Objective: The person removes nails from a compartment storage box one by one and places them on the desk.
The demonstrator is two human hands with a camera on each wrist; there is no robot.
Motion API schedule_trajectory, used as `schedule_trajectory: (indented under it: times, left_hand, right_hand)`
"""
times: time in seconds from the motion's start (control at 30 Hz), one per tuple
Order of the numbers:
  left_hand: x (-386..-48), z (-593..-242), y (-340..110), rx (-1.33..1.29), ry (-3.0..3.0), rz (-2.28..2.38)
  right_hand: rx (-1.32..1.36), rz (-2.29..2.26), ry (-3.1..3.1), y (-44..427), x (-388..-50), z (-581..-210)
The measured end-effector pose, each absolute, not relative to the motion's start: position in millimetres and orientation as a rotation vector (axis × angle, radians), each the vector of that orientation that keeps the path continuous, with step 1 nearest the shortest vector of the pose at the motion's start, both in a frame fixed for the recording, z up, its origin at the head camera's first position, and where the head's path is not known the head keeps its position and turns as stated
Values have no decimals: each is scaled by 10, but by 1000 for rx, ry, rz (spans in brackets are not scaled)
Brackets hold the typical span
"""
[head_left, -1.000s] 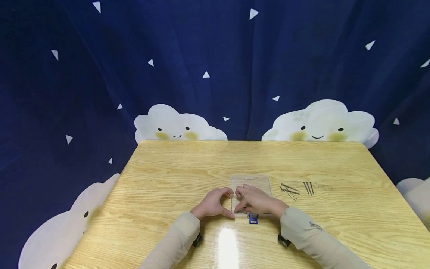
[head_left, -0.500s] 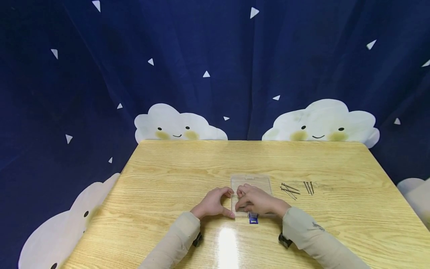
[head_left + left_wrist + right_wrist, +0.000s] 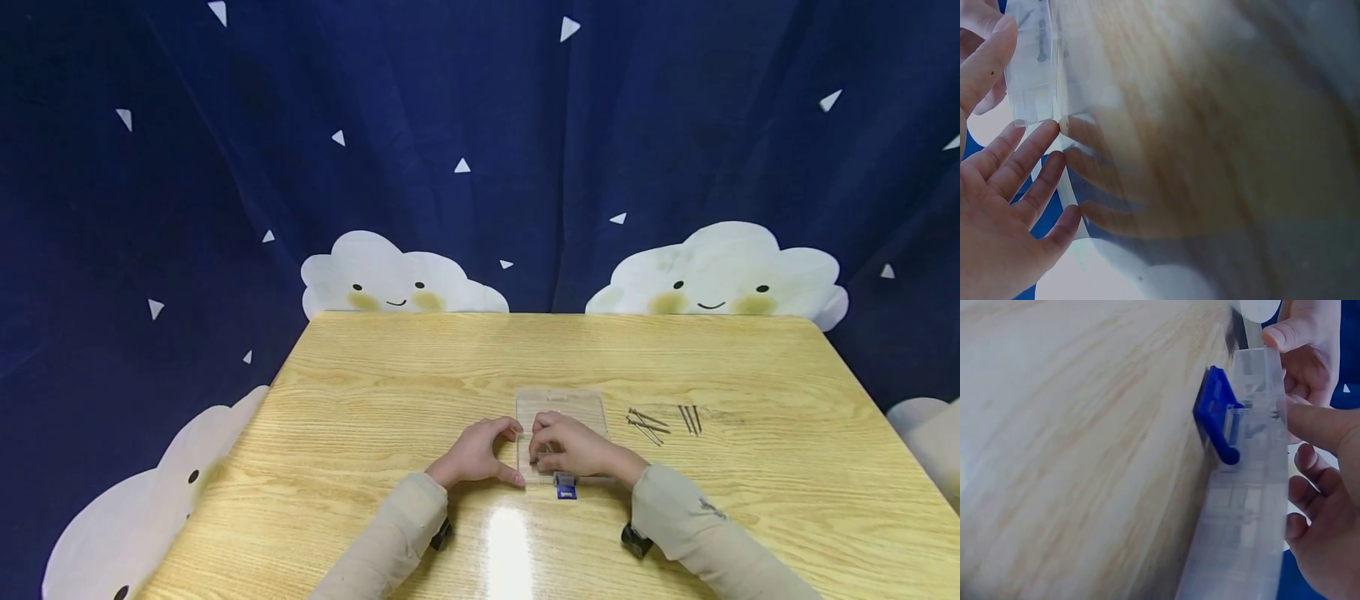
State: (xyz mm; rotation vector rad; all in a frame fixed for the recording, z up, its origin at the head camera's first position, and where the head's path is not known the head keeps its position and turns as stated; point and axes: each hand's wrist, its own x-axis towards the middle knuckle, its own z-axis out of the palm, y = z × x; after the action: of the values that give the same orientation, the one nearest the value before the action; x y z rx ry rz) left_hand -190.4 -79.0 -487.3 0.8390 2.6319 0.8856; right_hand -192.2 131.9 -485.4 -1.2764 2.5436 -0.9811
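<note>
Clear plastic to work in: having drawn curled right hand (image 3: 573, 444) slightly rightward over the open box (image 3: 577, 404) on the table (image 3: 390, 383), cannot tell whether gripping anything, while touching its left edge with spread left hand (image 3: 474, 454), so probably still handling something within.

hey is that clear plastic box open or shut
Open: the clear box has its lid folded back, and its blue latch sticks out unfastened.
</note>
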Motion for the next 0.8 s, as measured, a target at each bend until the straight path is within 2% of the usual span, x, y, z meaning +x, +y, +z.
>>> schedule_trajectory:
  times: [0.8]
  left_hand:
    - [-1903,-4875,-790,841,2631,882]
  right_hand:
    - [-1183,-1248,2491,1425,-1968,-4773]
